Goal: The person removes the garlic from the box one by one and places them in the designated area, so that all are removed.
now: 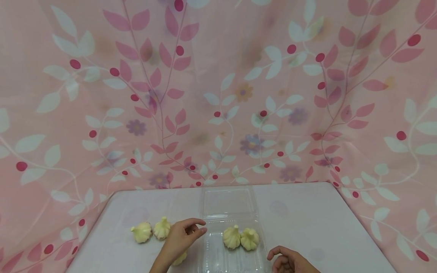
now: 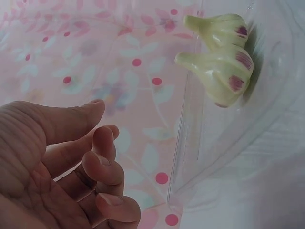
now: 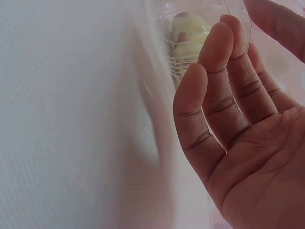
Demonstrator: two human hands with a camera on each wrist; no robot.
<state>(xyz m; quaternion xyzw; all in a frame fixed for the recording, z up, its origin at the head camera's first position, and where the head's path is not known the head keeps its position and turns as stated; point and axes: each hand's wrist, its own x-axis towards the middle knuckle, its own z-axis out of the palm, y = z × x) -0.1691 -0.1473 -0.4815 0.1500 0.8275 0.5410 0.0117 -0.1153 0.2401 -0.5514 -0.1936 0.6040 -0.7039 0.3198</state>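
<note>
A clear plastic clamshell box (image 1: pixel 211 250) lies on the table with its lid (image 1: pixel 228 203) folded back. Two garlic bulbs sit side by side in the box's right half, a left one (image 1: pixel 231 237) and a right one (image 1: pixel 249 239). My left hand (image 1: pixel 181 237) is at the box's left edge, fingers loosely bent, holding nothing. In the left wrist view its thumb and fingertips are apart from the garlic bulbs (image 2: pixel 219 76). Just right of the box, my right hand (image 1: pixel 288 261) has loosely curved fingers and an empty palm (image 3: pixel 267 167).
Left of my left hand, two more garlic bulbs lie on the white table (image 1: pixel 307 220), one farther left (image 1: pixel 141 232) and one nearer (image 1: pixel 162 228). Another garlic bulb (image 1: pixel 179 259) is partly hidden by my left wrist. A pink floral cloth (image 1: pixel 218 94) hangs behind the table.
</note>
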